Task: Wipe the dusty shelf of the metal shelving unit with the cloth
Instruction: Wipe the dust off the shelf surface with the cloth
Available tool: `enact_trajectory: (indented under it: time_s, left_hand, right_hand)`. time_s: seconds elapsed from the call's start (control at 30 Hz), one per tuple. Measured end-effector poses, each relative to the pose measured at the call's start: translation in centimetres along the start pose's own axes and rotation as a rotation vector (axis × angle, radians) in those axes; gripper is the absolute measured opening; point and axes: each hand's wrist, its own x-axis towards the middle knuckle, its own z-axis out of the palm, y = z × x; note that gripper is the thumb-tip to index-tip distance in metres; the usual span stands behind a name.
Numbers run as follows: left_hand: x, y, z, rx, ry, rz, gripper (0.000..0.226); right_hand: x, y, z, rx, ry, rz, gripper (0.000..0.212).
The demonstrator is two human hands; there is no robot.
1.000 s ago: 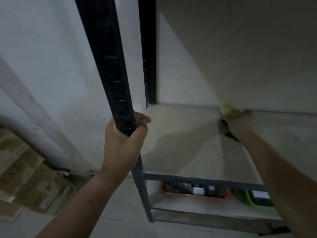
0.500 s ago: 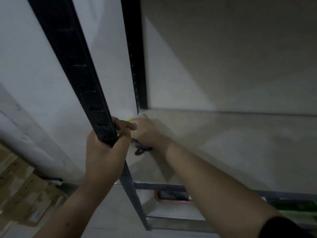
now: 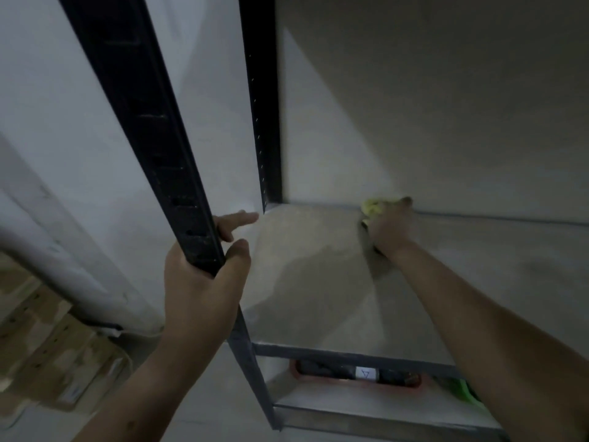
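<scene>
While the left hand [image 3: 204,282] grips the black front upright [image 3: 149,138] at the shelf's left front corner, the right hand [image 3: 387,226] presses flat on the yellow cloth [image 3: 374,207]. Fingers closed over it, the cloth sits against the rear edge of the dusty shelf [image 3: 318,282], left of centre.

Left hand [image 3: 204,282] gripped the black slotted metal upright [image 3: 153,148], right hand [image 3: 387,226] pressed a crumpled yellow cloth [image 3: 374,206] against the pale dusty shelf [image 3: 318,275] at its back edge.
</scene>
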Motion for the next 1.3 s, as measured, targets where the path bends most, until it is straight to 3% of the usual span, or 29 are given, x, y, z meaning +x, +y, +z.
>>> enact_trajectory:
  time_s: [0.1, 0.3, 0.4, 0.47, 0.6, 0.67, 0.77, 0.87, 0.93, 1.0, 1.1, 1.2, 1.3]
  left_hand:
    - [0.0, -0.1, -0.1, 0.024, 0.005, 0.002, 0.026]
    - [0.2, -0.9, -0.2, 0.036, 0.008, 0.013, 0.008]
    - [0.0, -0.7, -0.2, 0.051, 0.000, 0.027, 0.014]
    - [-0.1, -0.4, -0.1, 0.066, 0.001, 0.034, 0.016]
    - [-0.2, 0.0, 0.1, 0.088, -0.007, 0.020, 0.012]
    - [-0.4, 0.2, 0.1, 0.100, -0.009, 0.010, 0.003]
    - [-0.4, 0.4, -0.2, 0.120, -0.025, -0.048, 0.007]
    - [-1.0, 0.4, -0.9, 0.195, -0.062, -0.117, 0.016]
    - [-2.5, -0.1, -1.2, 0.289, -0.078, -0.151, 0.037]
    - [-4.5, -0.9, -1.3, 0.305, -0.066, -0.182, 0.054]
    - [-7.3, -2.5, -1.2, 0.388, -0.067, -0.192, 0.052]
    - [-9.5, -3.6, -0.8, 0.445, -0.067, -0.185, 0.040]
    - [-12.8, -4.4, -0.1, 0.581, -0.055, -0.159, 0.072]
  right_hand:
    - [-0.4, -5.3, 0.2, -0.008, 0.024, 0.038, 0.038]
    - [-3.1, -15.9, 0.7, 0.090, 0.007, -0.172, 0.030]
    - [-5.5, -18.1, 0.6, 0.010, 0.021, -0.216, 0.046]
    - [-6.7, -18.3, 0.1, 0.045, -0.023, -0.252, 0.056]
    - [-9.4, -16.6, -1.2, 0.253, -0.256, -0.614, 0.031]
    - [-12.2, -14.7, -2.3, 0.269, -0.315, -0.719, 0.032]
    - [-15.5, -10.6, -4.1, 0.391, -0.435, -0.786, 0.033]
    - [-15.3, -3.3, -5.6, 0.565, -0.299, -0.677, 0.034]
    - [-13.8, 2.9, -7.0, 0.577, -0.129, -0.505, 0.035]
    - [-12.3, 8.9, -8.7, 0.487, -0.016, -0.286, 0.044]
    - [-11.7, 13.1, -8.1, 0.235, -0.071, 0.002, 0.042]
    - [-13.2, 11.0, -5.7, 0.075, -0.014, -0.102, 0.038]
    - [-16.1, 6.4, -5.4, 0.159, -0.013, -0.222, 0.034]
